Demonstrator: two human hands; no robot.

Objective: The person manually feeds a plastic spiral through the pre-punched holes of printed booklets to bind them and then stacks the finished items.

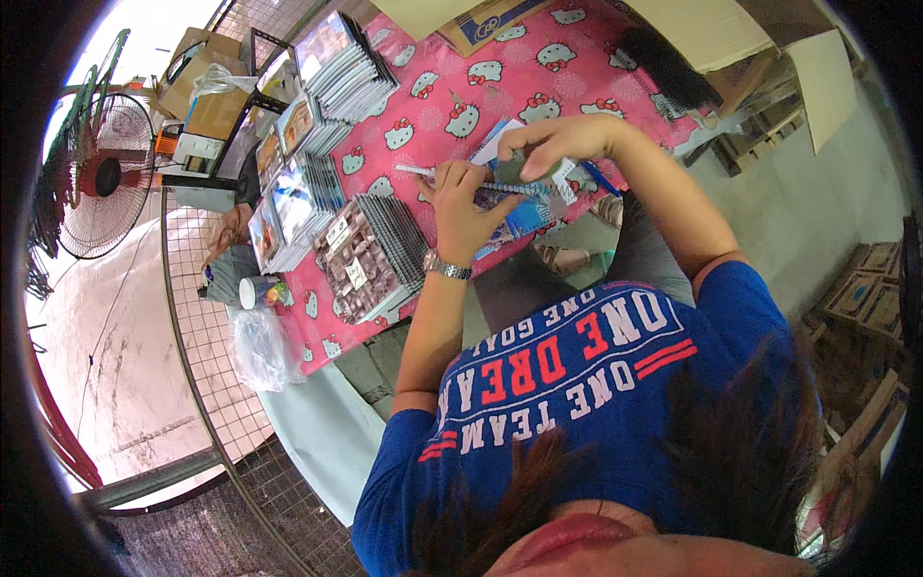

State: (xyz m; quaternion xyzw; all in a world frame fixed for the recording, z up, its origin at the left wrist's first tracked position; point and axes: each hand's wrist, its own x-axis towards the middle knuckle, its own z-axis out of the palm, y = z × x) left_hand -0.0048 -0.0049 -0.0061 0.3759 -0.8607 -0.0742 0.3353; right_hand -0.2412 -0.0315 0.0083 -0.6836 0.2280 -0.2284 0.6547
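A spiral notebook (524,219) with a blue picture cover is tilted up at the table's near edge, its wire coil running across its top. My left hand (463,204), with a metal watch on the wrist, is closed around the left part of the coil edge. Bent over the notebook from the right, my right hand (567,142) has its thumb and curled forefinger at the coil and cover; its fingertips are partly hidden. A white label (564,173) shows just below this hand. Beside it lies a blue pen (602,179).
Several stacks of spiral notebooks (370,252) stand on the pink patterned tablecloth (409,91) at the left. A white cup (253,291) and a clear plastic bag (261,348) are at the table's left corner. A fan (108,178) stands farther left. Cardboard (707,34) lies at the far right.
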